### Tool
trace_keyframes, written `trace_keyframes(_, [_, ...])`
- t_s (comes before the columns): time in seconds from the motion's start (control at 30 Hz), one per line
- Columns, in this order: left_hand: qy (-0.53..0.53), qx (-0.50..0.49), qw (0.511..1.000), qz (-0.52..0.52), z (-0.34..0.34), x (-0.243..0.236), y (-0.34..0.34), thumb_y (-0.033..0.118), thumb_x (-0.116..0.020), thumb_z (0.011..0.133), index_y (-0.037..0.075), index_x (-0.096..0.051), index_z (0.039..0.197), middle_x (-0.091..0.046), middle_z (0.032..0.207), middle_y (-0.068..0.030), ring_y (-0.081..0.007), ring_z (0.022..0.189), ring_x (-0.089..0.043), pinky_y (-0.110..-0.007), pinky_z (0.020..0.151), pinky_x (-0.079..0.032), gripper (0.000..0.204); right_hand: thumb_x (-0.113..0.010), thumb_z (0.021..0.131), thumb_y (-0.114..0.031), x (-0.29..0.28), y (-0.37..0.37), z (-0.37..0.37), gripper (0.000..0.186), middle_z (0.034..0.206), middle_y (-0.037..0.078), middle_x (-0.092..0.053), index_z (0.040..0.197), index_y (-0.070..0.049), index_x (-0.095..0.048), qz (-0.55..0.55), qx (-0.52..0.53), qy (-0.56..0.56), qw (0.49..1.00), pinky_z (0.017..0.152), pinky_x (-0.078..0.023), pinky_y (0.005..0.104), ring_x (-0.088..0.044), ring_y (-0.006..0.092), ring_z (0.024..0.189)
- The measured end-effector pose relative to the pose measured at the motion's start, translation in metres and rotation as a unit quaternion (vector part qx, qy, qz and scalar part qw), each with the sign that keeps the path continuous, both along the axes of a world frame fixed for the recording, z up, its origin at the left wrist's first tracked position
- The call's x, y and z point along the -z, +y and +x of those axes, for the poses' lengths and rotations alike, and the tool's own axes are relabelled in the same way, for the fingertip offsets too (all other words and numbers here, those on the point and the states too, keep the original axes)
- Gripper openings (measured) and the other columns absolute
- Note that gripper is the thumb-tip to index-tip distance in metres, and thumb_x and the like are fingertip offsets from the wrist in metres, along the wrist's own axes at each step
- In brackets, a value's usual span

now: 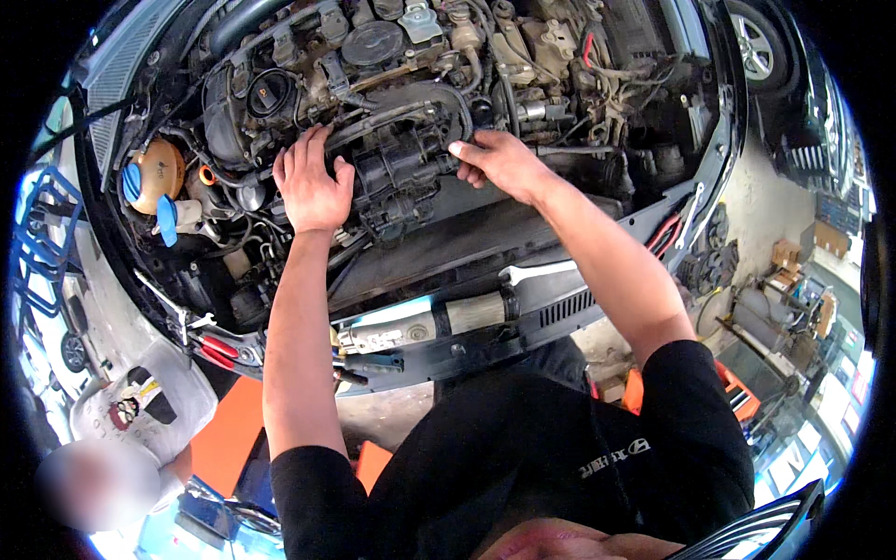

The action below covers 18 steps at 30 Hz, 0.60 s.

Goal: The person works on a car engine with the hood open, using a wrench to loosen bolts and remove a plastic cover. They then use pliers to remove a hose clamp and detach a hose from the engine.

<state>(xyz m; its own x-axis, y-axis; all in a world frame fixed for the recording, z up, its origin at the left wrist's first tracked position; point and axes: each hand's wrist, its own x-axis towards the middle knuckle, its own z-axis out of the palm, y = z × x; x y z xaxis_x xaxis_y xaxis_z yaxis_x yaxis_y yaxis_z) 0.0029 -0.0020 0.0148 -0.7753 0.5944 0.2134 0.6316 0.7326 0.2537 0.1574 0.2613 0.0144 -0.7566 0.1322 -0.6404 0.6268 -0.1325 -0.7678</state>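
Observation:
In the head view, my left hand [314, 182] rests palm-down with fingers apart on the black plastic engine part [383, 166] at the middle of the open engine bay. Just right of it, my right hand [495, 163] is closed, thumb forward and fingers curled, at the right end of that part, below a curved black hose [429, 91]; what its fingers grip is hidden. Above my left hand are a black oil cap [271, 91] and a round black cover [373, 42]. An amber tank with a blue cap [157, 177] sits to the left.
The car's front edge [551, 303] runs below my hands, with white wrenches [537, 271] and red-handled tools [219, 350] on it. A person in a white shirt [149, 406] is at lower left beside an orange cart [233, 429]. Boxes [789, 252] and another car's wheel [751, 47] are at right.

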Motion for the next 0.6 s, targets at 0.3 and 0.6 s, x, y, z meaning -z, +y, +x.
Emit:
trace_keyframes(0.3, [-0.067,0.102,0.992,-0.008,0.096,-0.043,0.103,0.036,-0.083,0.077,0.010,-0.067,0.109,-0.065,0.111,-0.0078,-0.0289,0.111,-0.060,-0.045,0.103,-0.042,0.043,-0.071,0.098,-0.044,0.003,0.023,-0.012,0.047,0.076,0.008,-0.071,0.089,0.002,-0.070,0.051,-0.121,-0.010,0.991,0.063,-0.053,0.0294,-0.066,0.0141,0.067])
trace_keyframes(0.6, [-0.101,0.061,0.993,0.008,0.094,-0.028,0.102,0.028,-0.089,0.073,0.012,-0.070,0.101,-0.064,0.112,-0.0041,-0.0287,0.110,-0.060,-0.046,0.100,-0.042,0.038,-0.079,0.090,-0.047,0.005,0.038,-0.015,0.051,0.070,0.009,-0.070,0.079,0.003,-0.070,0.130,-0.183,0.028,0.974,0.058,-0.050,0.0335,-0.064,0.0176,0.062])
